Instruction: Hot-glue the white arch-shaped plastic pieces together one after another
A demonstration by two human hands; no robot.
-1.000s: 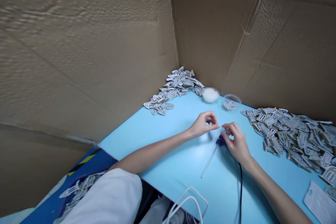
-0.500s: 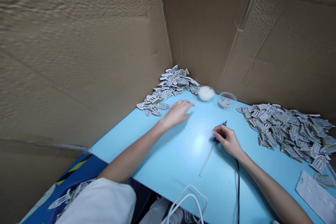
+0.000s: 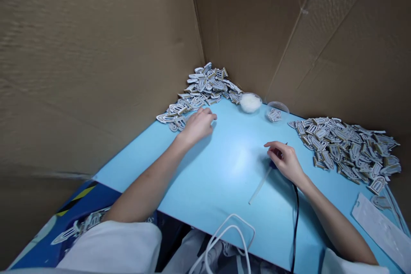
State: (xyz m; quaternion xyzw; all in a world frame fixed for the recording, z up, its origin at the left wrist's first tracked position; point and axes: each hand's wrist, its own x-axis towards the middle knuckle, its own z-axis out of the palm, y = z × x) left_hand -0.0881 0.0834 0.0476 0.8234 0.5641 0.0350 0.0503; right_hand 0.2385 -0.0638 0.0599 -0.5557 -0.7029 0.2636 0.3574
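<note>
My left hand [image 3: 198, 125] hovers over the near edge of the left pile of white, gold-edged slotted pieces [image 3: 205, 87]; its fingers are slightly bent and apart, and nothing shows in them. My right hand [image 3: 287, 162] is closed around a small dark blue hot glue gun, mostly hidden by the fingers. From the gun's back a clear glue stick [image 3: 259, 186] points toward me. Its black cord [image 3: 296, 218] runs down past my wrist to the table's front edge.
Round clear dishes stand at the back, one with white material [image 3: 251, 102], one with small pieces [image 3: 274, 114]. A larger pile of slotted pieces [image 3: 349, 150] lies right, near a white plastic pouch [image 3: 382, 231]. White cable loops [image 3: 236, 227] rise at the front; cardboard walls [image 3: 240, 30] enclose the table.
My left hand has moved left to the near pile, its fingers now less spread. My right hand has shifted slightly right with the glue gun. The view has tilted a little.
</note>
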